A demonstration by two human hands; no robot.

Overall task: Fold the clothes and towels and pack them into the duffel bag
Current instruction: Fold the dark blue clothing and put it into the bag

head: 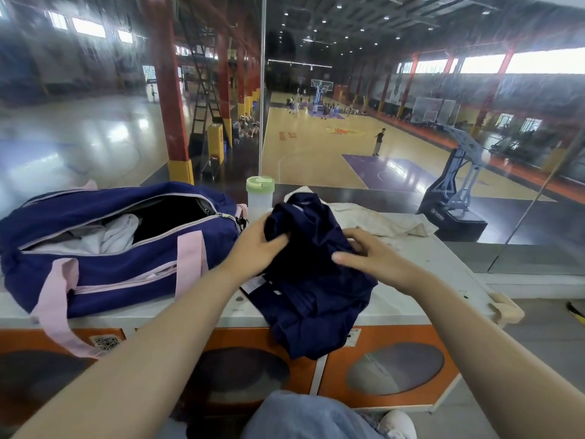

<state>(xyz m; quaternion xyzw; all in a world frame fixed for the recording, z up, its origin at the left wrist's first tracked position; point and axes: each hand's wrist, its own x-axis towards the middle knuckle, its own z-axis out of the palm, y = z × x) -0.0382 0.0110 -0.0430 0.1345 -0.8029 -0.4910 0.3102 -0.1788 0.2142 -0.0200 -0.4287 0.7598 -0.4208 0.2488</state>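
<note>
Both hands on the navy garment point(311, 280), bunched on the white countertop point(411, 299) and trailing over its front edge. Left hand point(253, 248) gripping a fold at the upper left; right hand point(367, 255) with fingers curled into the cloth. Duffel bag point(104, 245) just left, unzipped, long axis left-right, white laundry point(107, 232) inside. Left hand nearer the opening.

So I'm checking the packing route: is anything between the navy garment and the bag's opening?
Nothing visible blocks it. The navy garment, held in both hands, sits right of the duffel bag, whose zipper is open; white fabric already fills part of it.
</note>
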